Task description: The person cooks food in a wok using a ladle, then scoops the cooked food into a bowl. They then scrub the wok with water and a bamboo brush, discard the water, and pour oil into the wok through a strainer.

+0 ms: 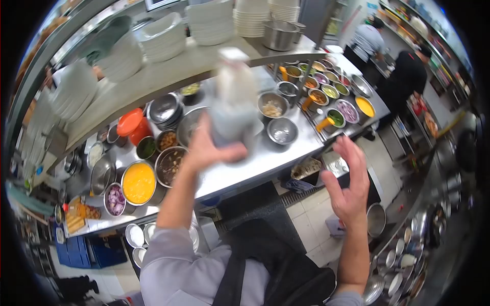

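Observation:
My left hand (209,153) is raised over the steel counter, around the lower part of a pale bottle (235,97). The bottle is smeared by motion, with a whitish upper part and a greyish lower part. My thumb crosses its lower front, and my other fingers are partly hidden at its left side. Off to the right, past the counter's front edge, my right hand (349,186) is held up with fingers curved and apart, nothing in it. Nearest the bottle on the counter are a steel bowl of pale pieces (272,107) and a shiny steel bowl (282,131).
Yellow liquid fills a pot (138,182) beside chopped red onion (115,200). An orange container (134,126) stands behind. Stacked white dishes (209,23) line the overhead shelf (148,71). Several ingredient tubs (347,111) sit at right. Two people (406,76) work beyond.

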### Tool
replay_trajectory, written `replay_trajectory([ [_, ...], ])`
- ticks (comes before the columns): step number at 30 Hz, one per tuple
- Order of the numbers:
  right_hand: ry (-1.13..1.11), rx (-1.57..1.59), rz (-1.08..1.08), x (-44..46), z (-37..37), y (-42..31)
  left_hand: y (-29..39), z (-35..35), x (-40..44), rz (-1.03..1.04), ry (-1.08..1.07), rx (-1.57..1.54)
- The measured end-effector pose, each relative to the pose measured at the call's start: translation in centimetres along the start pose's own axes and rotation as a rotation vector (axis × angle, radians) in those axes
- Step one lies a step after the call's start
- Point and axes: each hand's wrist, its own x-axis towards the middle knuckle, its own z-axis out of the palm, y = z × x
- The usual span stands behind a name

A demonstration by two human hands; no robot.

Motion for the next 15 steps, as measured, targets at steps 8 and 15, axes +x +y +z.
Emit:
replay_trajectory([
  [8, 0.422, 0.605, 0.749, -12.0, -0.2, 8.0, -6.4, 24.3, -6.0, -0.441, -0.930, -0.519],
  [15, 0.672, 0.949, 1.329, -29.2, -5.7, 17.7, -8.6, 38.0, -10.1, -1.222, -1.243, -0.729],
])
